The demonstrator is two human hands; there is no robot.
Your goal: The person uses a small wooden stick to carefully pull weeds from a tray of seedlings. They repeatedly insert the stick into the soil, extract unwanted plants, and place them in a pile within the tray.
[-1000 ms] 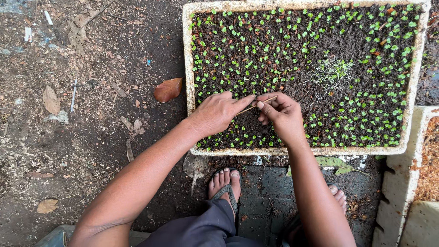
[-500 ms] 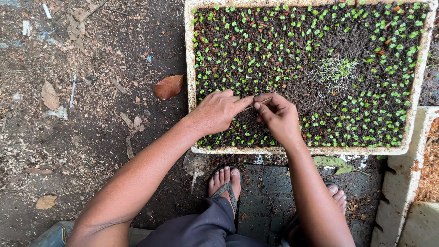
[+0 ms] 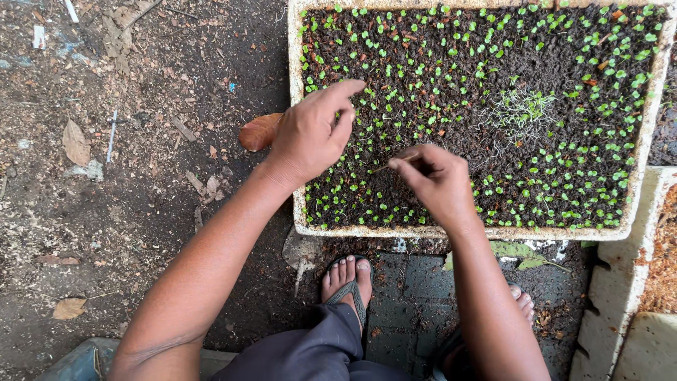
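A white foam tray [image 3: 458, 232] full of dark soil and rows of tiny green seedlings [image 3: 451, 63] lies in front of me. My right hand [image 3: 438, 180] is shut on a thin wooden stick [image 3: 392, 164], its tip down in the soil near the tray's front left part. My left hand [image 3: 312, 131] hovers over the tray's left edge, index finger pointing toward the seedlings, holding nothing that I can see. A clump of pulled, pale rooted seedlings [image 3: 520, 109] lies on the soil to the right.
Bare earth with dry leaves [image 3: 259, 132] and debris lies left of the tray. My sandalled feet [image 3: 347, 281] stand on dark pavers below it. More foam boxes [image 3: 627, 289] sit at the right edge.
My left hand has let go of the stick's end and lifted up and to the left, over the tray's left edge. My right hand keeps the stick, slightly lower.
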